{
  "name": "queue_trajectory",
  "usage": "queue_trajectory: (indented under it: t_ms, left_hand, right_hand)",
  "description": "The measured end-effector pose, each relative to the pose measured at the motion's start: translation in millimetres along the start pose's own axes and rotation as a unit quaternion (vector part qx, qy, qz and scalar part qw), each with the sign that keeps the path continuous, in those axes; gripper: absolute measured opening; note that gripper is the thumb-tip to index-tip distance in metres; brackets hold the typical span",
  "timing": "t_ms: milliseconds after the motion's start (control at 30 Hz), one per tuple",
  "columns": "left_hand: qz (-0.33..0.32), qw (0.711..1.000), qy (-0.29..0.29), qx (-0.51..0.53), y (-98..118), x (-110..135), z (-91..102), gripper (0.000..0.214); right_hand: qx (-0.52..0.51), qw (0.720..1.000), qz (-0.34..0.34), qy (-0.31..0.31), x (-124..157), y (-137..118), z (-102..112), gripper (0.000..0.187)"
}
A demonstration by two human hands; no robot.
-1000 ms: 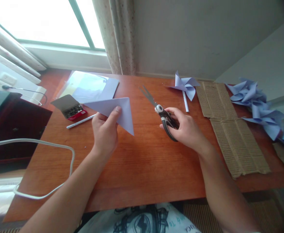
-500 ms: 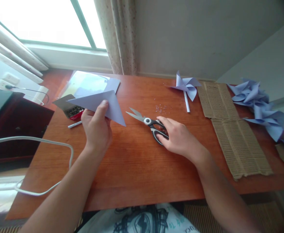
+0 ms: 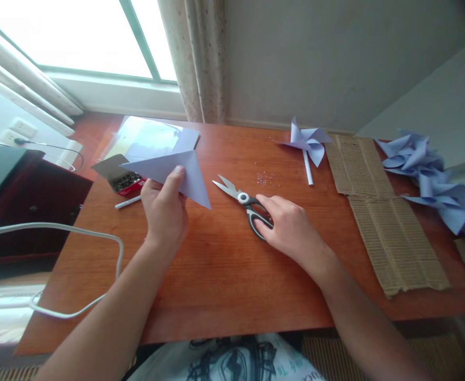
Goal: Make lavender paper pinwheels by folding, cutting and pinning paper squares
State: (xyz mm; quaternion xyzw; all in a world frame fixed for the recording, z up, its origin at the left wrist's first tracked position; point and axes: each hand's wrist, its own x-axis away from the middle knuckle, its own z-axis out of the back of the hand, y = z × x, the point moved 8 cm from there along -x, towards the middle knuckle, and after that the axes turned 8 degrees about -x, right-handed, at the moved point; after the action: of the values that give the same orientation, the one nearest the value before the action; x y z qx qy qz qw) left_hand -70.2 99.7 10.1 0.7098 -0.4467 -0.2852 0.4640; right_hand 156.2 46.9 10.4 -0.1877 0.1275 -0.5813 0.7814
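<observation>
My left hand (image 3: 164, 211) pinches a pale blue paper folded into a triangle (image 3: 172, 172), held a little above the wooden table (image 3: 224, 275) left of centre. My right hand (image 3: 290, 227) lies on the black handles of a pair of scissors (image 3: 242, 203), fingers curled round them. The scissors rest flat on the table with the blades slightly apart, pointing left toward the paper's tip.
A finished blue pinwheel (image 3: 306, 143) lies at the back, more pinwheels (image 3: 435, 180) pile at the right. Corrugated cardboard strips (image 3: 383, 211) lie right of my hand. A small open box of pins (image 3: 121, 177), a white stick (image 3: 127, 202), blue sheets (image 3: 153, 140) and a white cable (image 3: 77, 233) are on the left.
My right hand swung the scissors from pointing away to pointing left and lowered them flat onto the table. My left hand shifted the folded paper slightly left and back.
</observation>
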Motion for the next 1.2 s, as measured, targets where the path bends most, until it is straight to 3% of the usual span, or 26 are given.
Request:
queue_trajectory:
  t_ms: [200,333,567,833,933,1000,1067,1133,1200]
  left_hand:
    - [0.068,0.989,-0.101,-0.089,-25,12,-9.5,0.015]
    - [0.075,0.975,-0.146,-0.149,-32,21,-12.6,0.018]
    - [0.068,0.964,-0.170,-0.194,-30,28,-18.9,0.024]
    - [0.085,0.962,-0.179,-0.188,-32,34,-23.8,0.026]
    - [0.096,0.958,-0.195,-0.186,-34,40,-28.1,0.026]
    - [0.101,0.954,-0.212,-0.189,-35,46,-32.6,0.025]
    - [0.103,0.947,-0.230,-0.200,-37,53,-36.9,0.024]
    - [0.101,0.938,-0.252,-0.214,-39,61,-40.8,0.022]
    - [0.101,0.931,-0.275,-0.217,-43,68,-44.2,0.020]
  right_hand:
    - [0.088,0.995,-0.035,-0.042,8,-2,6,0.045]
    - [0.099,0.993,-0.044,-0.051,12,-6,6,0.048]
    - [0.052,0.998,-0.018,-0.039,12,-4,2,0.050]
    - [0.039,0.999,0.021,-0.030,10,-12,2,0.029]
    - [-0.019,0.999,0.035,0.016,7,-12,10,0.022]
    - [-0.088,0.991,0.043,0.091,6,-11,22,0.028]
    - [-0.144,0.976,0.059,0.154,7,-12,30,0.045]
    - [-0.163,0.970,0.084,0.162,7,-16,27,0.065]
    - [-0.162,0.971,0.104,0.139,6,-21,18,0.071]
